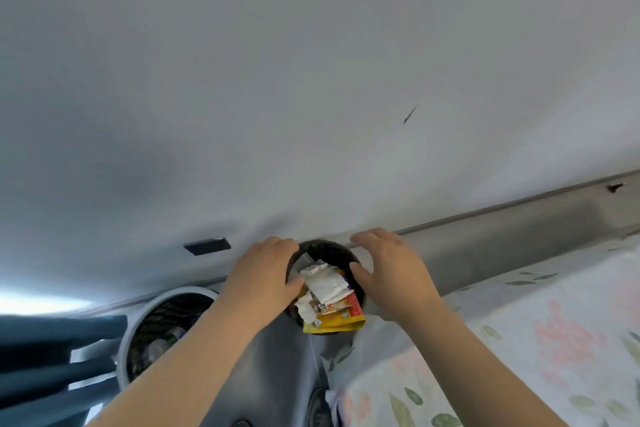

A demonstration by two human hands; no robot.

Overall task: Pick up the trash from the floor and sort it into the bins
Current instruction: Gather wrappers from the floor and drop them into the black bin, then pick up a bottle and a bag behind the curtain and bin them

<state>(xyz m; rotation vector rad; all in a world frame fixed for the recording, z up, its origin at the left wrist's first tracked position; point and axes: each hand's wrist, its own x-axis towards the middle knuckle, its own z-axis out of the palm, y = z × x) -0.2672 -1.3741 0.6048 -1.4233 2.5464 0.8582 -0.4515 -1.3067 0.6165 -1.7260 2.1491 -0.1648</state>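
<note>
A dark round bin [332, 248] stands against the wall, filled to the top with trash: white crumpled paper [325, 282] and a yellow and red wrapper [341, 317] that hangs over its near rim. My left hand [263, 281] curls round the bin's left rim, with the thumb on the paper. My right hand [391, 274] lies against the bin's right side, its fingers fairly straight and its thumb at the rim. A second bin [138, 333], grey-rimmed with a black mesh inside, stands to the left with clear plastic items in it.
A bed with a floral sheet [519, 340] fills the lower right, close beside the dark bin. Dark blue fabric [52, 357] hangs at the lower left. A pale wall [311, 80] rises right behind both bins. Grey floor [277, 374] shows between my forearms.
</note>
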